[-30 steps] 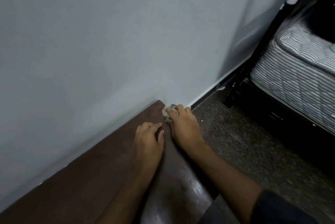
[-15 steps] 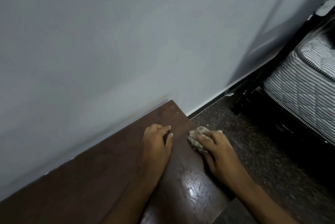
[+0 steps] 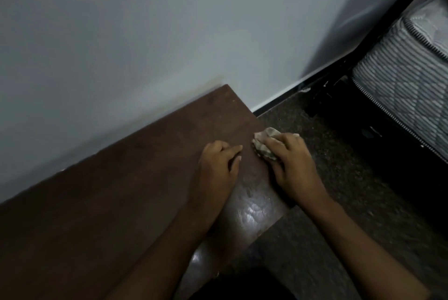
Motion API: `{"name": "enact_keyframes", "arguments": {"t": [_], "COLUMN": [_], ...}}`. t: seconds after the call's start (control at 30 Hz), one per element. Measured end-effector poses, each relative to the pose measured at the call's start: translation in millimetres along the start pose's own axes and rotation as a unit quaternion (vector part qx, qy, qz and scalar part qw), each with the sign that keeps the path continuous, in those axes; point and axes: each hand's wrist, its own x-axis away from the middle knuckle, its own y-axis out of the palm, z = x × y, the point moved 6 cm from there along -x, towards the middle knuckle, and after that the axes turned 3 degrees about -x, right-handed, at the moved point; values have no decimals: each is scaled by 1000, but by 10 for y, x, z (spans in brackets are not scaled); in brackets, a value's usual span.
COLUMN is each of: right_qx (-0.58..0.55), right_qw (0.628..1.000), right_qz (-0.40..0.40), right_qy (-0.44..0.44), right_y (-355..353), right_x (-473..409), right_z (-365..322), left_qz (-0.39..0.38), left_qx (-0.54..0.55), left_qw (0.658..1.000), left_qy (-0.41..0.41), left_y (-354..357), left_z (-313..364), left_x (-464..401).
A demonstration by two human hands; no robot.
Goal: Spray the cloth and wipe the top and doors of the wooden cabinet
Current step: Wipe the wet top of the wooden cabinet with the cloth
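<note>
A: Since the right hand (image 3: 294, 168) has its grip bunched round the cloth (image 3: 264, 144) at the cabinet top's (image 3: 121, 202) right edge, the wad could slide off onto the floor (image 3: 339, 178); corner missed.

B: Yep; left hand (image 3: 218, 166) rests loose beside it, holding nothing; no help.

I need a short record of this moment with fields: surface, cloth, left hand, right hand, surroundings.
surface: wooden cabinet top, against the wall
cloth: crumpled cloth at the top's right edge
left hand: left hand rests on the top, holding nothing
right hand: right hand grips the cloth
surroundings: speckled floor; striped mattress on a dark frame
</note>
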Motion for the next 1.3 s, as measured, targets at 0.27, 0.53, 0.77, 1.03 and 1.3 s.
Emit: {"name": "enact_keyframes", "arguments": {"t": [0.27,0.53,0.77,1.03,1.3], "right_qx": [11,-5,-100,-128,-120], "right_qw": [999,990,980,974,968], "right_qz": [30,142,134,144,30], "right_qy": [2,-4,-107,-123,-219], "right_y": [-169,107,484,676,1311], "right_x": [664,1204,1786,1949,2490], "right_z": [93,-486,-1297,-1780,-3126], "left_qz": [15,72,178,241,365], "left_qx": [29,-38,-90,-91,-99], "left_qw": [995,990,979,957,896], "left_qy": [96,116,-34,-136,-234], "left_y": [212,-52,-676,-997,-1401], "left_z": [305,189,-224,-549,-898], "left_x": [418,1096,2447,3319,4097]}}
